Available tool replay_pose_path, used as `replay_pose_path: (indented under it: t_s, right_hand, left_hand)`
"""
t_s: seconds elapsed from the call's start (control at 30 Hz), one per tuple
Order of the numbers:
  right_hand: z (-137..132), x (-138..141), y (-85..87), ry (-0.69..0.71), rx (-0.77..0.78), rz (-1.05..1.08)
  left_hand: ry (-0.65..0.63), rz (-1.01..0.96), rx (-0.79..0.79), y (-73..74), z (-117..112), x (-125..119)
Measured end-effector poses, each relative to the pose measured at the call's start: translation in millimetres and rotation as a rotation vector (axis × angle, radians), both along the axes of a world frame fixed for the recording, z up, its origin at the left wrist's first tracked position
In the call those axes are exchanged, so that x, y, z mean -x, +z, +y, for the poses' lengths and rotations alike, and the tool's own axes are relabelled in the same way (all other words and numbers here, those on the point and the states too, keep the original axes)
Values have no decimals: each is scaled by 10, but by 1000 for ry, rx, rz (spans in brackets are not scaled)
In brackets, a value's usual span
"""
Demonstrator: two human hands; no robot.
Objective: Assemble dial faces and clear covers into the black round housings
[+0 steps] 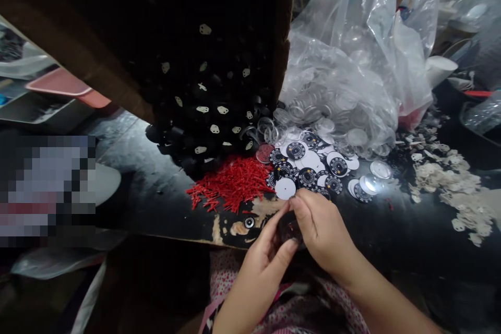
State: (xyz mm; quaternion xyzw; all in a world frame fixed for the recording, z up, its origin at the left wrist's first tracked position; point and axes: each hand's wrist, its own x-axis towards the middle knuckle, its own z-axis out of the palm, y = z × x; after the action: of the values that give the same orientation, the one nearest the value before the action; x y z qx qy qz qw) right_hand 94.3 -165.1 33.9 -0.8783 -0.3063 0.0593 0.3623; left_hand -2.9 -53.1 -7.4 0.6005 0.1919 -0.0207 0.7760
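**Two hands pinch a small dark part at the edge of a crowded bench**

Seen from the head camera, looking down, the left hand (263,261) and the right hand (321,229) meet just over the near edge of the black table (156,188). Both are closed on a small dark round piece (288,229). The left thumb and fingers come up from below and the right fingers curl over its top. Most of the piece is hidden between the fingers, so I cannot make out any finer detail.

Just beyond the fingertips lies a spread of printed dial discs (309,167), dark faces with white marks mixed with plain white ones, many overlapping. Touching that spread on its left is a loose heap of red pins (235,182).

Behind the pins a cardboard box (78,47) is tipped over with its mouth toward the person. Black round parts (203,130) spill from it onto the table, with small off-white tabs scattered among them.

To the right of the box a clear plastic bag (352,62) slumps open. It holds clear round covers (332,109), and some of them lie out on the table beside the dial discs.

Further right, well apart from the hands, a drift of off-white scraps (450,182) covers the tabletop. On the left, past the box, a pink tray (66,83) shows in part. Patterned cloth (305,313) lies under the wrists, below the table edge
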Motion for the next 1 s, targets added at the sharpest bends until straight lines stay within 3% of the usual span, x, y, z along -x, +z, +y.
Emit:
replay_pose_path:
  t_s: [0.1, 0.23, 0.5, 0.73, 0.9, 1.0]
  right_hand:
    - [51, 35, -43, -12, -16, -93]
    - [89, 44, -94, -15, -55, -60]
    - [96, -1, -67, 79, -183, 285]
    - [108, 57, -76, -32, -128, 30]
    - [116, 84, -47, 20, -34, 28]
    - [113, 95, -77, -7, -40, -85]
  left_hand:
    - [-33, -10, -50, 69, -9, 7]
    - [-32, 0, -137, 127, 13, 19]
    - [36, 37, -17, 68, 122, 64]
    - [-6, 6, -111, 93, 88, 69]
    - [16, 41, -204, -10, 140, 71]
    - [21, 50, -247, -58, 104, 62]
